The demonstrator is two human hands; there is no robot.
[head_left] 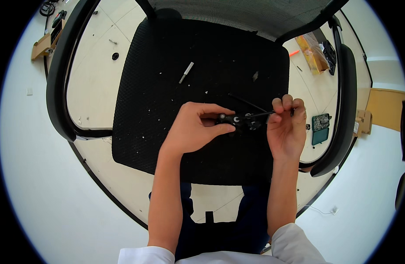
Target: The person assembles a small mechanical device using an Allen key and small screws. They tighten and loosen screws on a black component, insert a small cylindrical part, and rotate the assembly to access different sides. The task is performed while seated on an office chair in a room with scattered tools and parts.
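Observation:
Above the black chair seat (145,127), my left hand (191,127) pinches a small black mechanical part (231,119) with round silver pieces on it, between thumb and fingers. My right hand (287,125) has its fingers curled round the end of a thin dark rod-shaped tool (260,115). The tool's far end meets the black part; whether it sits in a screw I cannot tell. Just beyond, a second thin black rod (245,101) slants across the seat. Farther off on the seat lies a short silver-and-white stick-shaped tool (186,72).
White crumbs and a grey scrap (255,76) dot the seat, between two black armrests (57,75) and a mesh backrest (229,13). On the floor at right are an open green case (320,136) and a yellow-orange package (311,55). A cardboard box (42,47) lies far left.

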